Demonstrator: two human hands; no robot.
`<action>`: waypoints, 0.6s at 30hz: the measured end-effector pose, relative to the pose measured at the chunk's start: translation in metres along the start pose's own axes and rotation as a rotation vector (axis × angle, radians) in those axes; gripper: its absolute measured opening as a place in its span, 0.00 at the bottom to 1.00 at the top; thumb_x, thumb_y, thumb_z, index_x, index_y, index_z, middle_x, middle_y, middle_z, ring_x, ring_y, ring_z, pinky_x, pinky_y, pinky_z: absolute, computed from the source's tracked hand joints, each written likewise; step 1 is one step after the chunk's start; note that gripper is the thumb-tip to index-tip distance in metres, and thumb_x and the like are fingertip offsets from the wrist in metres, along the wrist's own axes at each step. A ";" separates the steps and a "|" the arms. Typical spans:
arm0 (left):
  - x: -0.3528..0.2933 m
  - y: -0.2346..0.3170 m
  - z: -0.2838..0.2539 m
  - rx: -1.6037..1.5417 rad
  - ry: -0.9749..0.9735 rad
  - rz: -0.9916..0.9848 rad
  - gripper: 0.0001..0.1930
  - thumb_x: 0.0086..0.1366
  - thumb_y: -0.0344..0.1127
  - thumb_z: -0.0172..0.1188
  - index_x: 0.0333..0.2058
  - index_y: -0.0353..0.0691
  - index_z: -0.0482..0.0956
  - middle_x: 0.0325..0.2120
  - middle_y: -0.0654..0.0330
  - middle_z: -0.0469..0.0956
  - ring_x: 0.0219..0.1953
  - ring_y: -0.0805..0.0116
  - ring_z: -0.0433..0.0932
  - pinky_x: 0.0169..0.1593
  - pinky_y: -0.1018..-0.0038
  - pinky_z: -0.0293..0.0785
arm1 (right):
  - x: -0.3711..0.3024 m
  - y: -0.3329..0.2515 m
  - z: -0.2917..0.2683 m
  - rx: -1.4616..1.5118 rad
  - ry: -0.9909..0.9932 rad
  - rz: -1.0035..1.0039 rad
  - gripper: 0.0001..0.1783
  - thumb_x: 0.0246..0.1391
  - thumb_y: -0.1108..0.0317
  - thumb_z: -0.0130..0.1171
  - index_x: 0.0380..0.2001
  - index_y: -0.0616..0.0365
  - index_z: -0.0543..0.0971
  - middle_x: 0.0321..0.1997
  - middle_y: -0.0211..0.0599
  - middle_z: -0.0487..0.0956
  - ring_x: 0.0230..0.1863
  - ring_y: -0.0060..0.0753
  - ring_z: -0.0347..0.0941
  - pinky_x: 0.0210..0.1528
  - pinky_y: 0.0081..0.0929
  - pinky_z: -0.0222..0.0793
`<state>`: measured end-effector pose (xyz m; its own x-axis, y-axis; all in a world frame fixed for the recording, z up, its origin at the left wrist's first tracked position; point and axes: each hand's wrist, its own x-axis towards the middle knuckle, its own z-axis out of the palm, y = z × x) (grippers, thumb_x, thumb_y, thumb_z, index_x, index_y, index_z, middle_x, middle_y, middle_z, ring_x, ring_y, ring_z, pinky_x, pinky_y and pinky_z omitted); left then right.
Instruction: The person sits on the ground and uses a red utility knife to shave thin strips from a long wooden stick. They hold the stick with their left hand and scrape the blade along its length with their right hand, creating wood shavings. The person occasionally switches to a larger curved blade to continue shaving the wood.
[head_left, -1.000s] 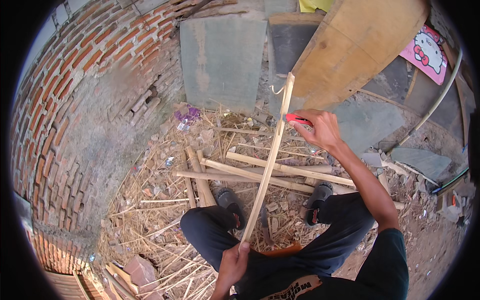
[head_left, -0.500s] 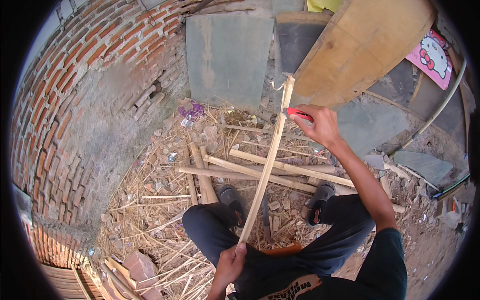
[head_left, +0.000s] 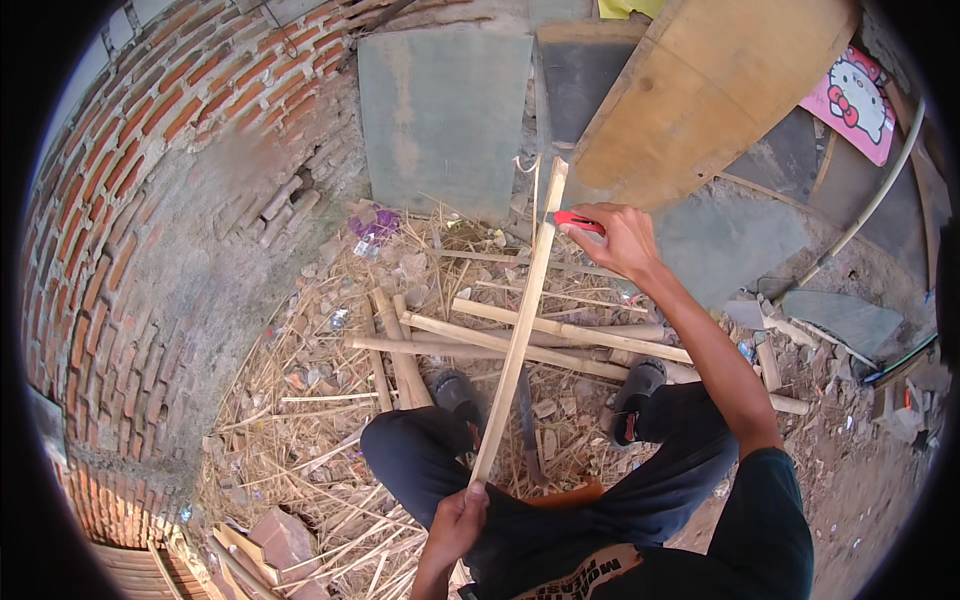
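A long pale bamboo strip (head_left: 518, 340) slants up and away from my lap. Its near end is gripped in my left hand (head_left: 458, 520), which is closed, with the thumb on top, by my left thigh. My right hand (head_left: 625, 240) is wrapped around a red utility knife (head_left: 582, 222). The knife's blade meets the strip a little below its far end. Left of the blade, a thin sliver (head_left: 536, 190) stands apart from the strip, its tip curled.
Bamboo pieces (head_left: 500, 345) lie crossed on the littered ground by my shoes. A long dark tool (head_left: 528, 430) lies between my feet. A brick wall (head_left: 130, 220) rises at left; grey panels (head_left: 440, 120) and a brown board (head_left: 710, 100) lean at the back.
The sliver has split away from the strip and now stands clear on its left. The knife sits slightly closer to the strip's far end. The whole view has shifted a little.
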<state>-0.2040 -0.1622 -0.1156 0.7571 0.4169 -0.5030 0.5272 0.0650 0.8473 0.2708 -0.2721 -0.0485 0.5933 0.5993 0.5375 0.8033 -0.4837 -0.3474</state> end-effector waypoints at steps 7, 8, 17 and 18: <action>-0.006 0.011 0.002 0.331 0.199 0.185 0.28 0.86 0.53 0.49 0.30 0.37 0.75 0.15 0.64 0.70 0.17 0.70 0.69 0.25 0.66 0.66 | 0.007 0.002 0.008 -0.053 -0.039 0.011 0.23 0.64 0.43 0.68 0.46 0.48 0.93 0.36 0.39 0.91 0.34 0.46 0.86 0.35 0.39 0.79; -0.003 -0.005 -0.004 0.156 0.071 0.100 0.28 0.86 0.53 0.50 0.30 0.37 0.76 0.15 0.60 0.71 0.17 0.64 0.71 0.24 0.63 0.67 | 0.008 0.003 0.010 -0.038 -0.027 -0.013 0.23 0.64 0.42 0.68 0.46 0.48 0.93 0.36 0.39 0.91 0.34 0.46 0.86 0.35 0.40 0.79; -0.025 0.003 -0.001 0.555 0.308 0.221 0.30 0.86 0.54 0.51 0.27 0.36 0.74 0.15 0.67 0.70 0.18 0.70 0.70 0.24 0.63 0.63 | 0.028 0.049 -0.002 -0.113 0.082 0.269 0.25 0.64 0.38 0.64 0.49 0.43 0.93 0.38 0.41 0.91 0.40 0.50 0.88 0.39 0.46 0.81; -0.033 -0.003 -0.007 0.610 0.299 0.218 0.31 0.86 0.54 0.51 0.26 0.36 0.73 0.16 0.71 0.69 0.19 0.75 0.67 0.24 0.65 0.62 | 0.035 0.085 -0.021 -0.173 0.175 0.446 0.25 0.64 0.38 0.63 0.50 0.43 0.92 0.39 0.42 0.91 0.42 0.51 0.88 0.42 0.47 0.82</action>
<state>-0.2330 -0.1694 -0.1001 0.7777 0.5989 -0.1910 0.5641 -0.5308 0.6325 0.3588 -0.3060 -0.0430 0.8470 0.2022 0.4916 0.4451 -0.7753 -0.4481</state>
